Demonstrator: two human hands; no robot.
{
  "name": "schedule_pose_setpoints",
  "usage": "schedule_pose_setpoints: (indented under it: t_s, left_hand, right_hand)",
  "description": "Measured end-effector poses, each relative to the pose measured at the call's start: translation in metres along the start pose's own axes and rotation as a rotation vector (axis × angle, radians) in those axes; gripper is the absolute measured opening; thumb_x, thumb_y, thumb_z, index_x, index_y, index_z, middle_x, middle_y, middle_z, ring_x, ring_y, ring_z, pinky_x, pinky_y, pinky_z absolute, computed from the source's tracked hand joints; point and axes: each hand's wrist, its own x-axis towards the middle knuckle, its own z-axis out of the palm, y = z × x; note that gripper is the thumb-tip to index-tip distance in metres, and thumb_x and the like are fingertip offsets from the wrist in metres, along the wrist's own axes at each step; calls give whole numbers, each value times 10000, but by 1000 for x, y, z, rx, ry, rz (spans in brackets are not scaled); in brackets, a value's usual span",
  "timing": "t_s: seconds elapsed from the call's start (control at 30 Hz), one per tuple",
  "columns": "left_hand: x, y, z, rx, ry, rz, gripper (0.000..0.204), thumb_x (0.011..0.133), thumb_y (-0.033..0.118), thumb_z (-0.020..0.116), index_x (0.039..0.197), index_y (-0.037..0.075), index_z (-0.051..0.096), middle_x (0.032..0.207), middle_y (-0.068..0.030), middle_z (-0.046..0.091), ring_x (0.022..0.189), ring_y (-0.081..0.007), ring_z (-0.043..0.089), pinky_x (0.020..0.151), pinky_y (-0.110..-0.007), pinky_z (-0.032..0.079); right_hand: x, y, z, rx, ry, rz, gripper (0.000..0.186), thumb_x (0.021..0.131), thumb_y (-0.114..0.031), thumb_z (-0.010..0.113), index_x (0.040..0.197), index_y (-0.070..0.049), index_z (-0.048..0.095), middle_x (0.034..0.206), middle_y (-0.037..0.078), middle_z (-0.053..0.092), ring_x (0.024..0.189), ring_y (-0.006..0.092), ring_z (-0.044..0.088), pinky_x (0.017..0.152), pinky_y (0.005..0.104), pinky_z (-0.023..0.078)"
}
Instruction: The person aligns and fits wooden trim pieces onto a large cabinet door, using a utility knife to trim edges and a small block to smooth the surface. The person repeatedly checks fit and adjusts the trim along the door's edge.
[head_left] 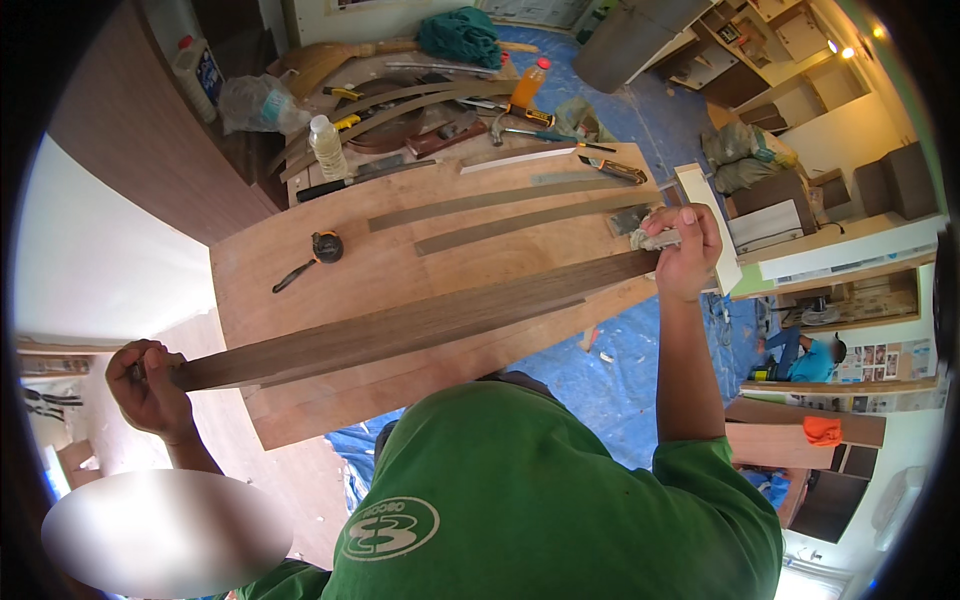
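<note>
A long dark brown wooden board (420,315) stretches between my two hands over the near side of the plywood table (370,400). My left hand (150,390) is closed at the board's left end, its fingers curled round the tip. At the other end, my right hand (690,250) pinches a crumpled whitish wad (655,238), close against the board; whether it also grips the board is hidden. A small grey flat piece (630,219) lies just beyond that hand. Two thin brown strips (520,223) rest on the table past the board.
A tape measure (326,246) sits at the table's left. Farther back are a utility knife (612,170), hammer (525,133), clear bottle (327,147) and orange drink bottle (530,85). Blue sheeting (625,365) covers the floor. Someone in blue (812,360) is at the far right.
</note>
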Motion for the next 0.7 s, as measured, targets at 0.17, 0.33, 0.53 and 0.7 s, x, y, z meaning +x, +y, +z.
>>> schedule_pose_setpoints:
  t_s: [0.17,0.33,0.53,0.7]
  left_hand:
    - [3,-12,-24,-106,8,36,309,1037,278,652,1152,-4,598,966,-125,669,875,-203,649,803,-336,555]
    - [36,43,-10,-132,-232,-173,572,1048,495,501,1069,-45,689,910,-114,699,898,-197,667,803,-330,522]
    - [38,48,-40,184,-444,-84,742,1002,630,461,931,-70,696,827,-180,664,833,-297,628,858,-386,471]
    - [23,47,-33,181,-379,-29,602,832,521,685,879,-73,596,793,-174,532,795,-311,492,840,-419,420]
  right_hand:
    - [0,18,7,-336,70,-149,301,1090,-237,513,927,-8,622,787,125,696,790,230,682,774,370,554]
    - [-8,12,-27,-601,-20,-126,458,1117,-375,408,984,-1,636,884,151,688,898,259,661,879,393,518]
    - [-3,21,-34,-100,23,42,569,1136,-473,364,1139,28,634,903,156,689,896,272,671,907,412,540]
    - [2,33,-36,-34,42,78,598,1137,-494,365,1226,37,626,924,157,695,911,273,677,922,415,543]
